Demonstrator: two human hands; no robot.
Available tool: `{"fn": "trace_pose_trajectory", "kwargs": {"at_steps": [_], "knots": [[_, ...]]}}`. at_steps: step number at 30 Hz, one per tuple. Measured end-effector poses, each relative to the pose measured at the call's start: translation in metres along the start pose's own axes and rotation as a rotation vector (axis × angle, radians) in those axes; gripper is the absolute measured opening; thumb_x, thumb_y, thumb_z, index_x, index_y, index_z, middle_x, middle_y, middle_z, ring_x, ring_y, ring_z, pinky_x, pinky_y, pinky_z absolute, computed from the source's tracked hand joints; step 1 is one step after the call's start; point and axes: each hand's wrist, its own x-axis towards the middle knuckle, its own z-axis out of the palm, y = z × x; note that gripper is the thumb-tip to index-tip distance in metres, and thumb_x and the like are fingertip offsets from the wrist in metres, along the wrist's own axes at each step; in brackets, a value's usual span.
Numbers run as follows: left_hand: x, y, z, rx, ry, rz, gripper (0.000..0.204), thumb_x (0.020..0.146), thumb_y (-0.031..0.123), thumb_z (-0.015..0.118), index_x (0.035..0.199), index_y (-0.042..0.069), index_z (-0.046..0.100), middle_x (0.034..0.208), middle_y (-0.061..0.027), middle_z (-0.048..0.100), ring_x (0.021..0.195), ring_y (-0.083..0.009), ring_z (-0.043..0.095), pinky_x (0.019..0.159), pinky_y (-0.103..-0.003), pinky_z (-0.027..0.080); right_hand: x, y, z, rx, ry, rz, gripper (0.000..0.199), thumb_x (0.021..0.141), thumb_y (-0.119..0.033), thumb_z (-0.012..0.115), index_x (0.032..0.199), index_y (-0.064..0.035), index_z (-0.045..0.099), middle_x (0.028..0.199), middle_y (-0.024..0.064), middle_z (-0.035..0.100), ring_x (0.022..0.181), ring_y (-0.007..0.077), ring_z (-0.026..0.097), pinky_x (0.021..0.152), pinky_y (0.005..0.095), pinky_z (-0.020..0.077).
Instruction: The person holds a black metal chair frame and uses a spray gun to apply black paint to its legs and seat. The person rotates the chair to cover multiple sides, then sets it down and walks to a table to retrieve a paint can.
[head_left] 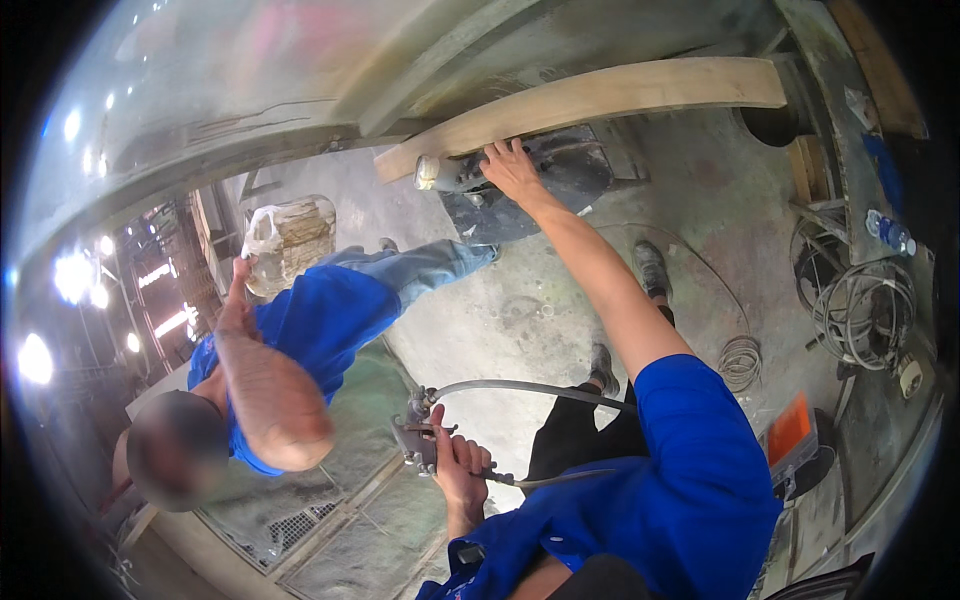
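Observation:
My left hand (461,475) is closed around a metal spray gun (418,440) with hoses attached, low in the middle of the view. Stretched far forward, my right hand (512,170) has its fingers apart over a dark, cluttered board (575,180). Its fingertips come up to the lower edge of a long curved wooden plank (600,92); whether they touch it I cannot tell. Just left of that hand lies a grey cylinder with a pale round end (427,173).
At left, a co-worker in a blue shirt (335,305) bends beside a container in whitish wrapping (290,240). A grey hose (530,386) runs from the spray gun past my legs. Coiled hoses (865,315) hang at right; a thin coil (739,362) lies on the floor.

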Motion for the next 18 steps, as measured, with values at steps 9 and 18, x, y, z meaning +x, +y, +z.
{"fn": "trace_pose_trajectory", "kwargs": {"at_steps": [9,18], "knots": [[-0.002,-0.014,-0.009,-0.081,0.036,-0.011,0.049,0.113,0.04,0.042,0.153,0.013,0.041,0.053,0.0058,0.024,0.043,-0.0073,0.027,0.046,-0.028,0.033,-0.065,0.033,-0.002,0.121,0.074,0.053,0.039,0.096,-0.015,0.059,0.135,-0.0191,0.066,0.137,0.0097,0.058,0.131,0.0307,0.049,0.113,0.0635,0.034],[-0.003,-0.029,-0.03,-0.16,0.095,-0.105,0.049,0.113,0.04,0.041,0.155,0.015,0.038,0.053,0.0046,0.024,0.043,-0.008,0.027,0.046,-0.029,0.032,-0.057,0.011,-0.018,0.101,0.127,0.041,0.053,0.086,-0.023,0.076,0.137,-0.0177,0.062,0.15,0.0135,0.048,0.144,0.0346,0.039,0.114,0.0716,0.0286]]}}
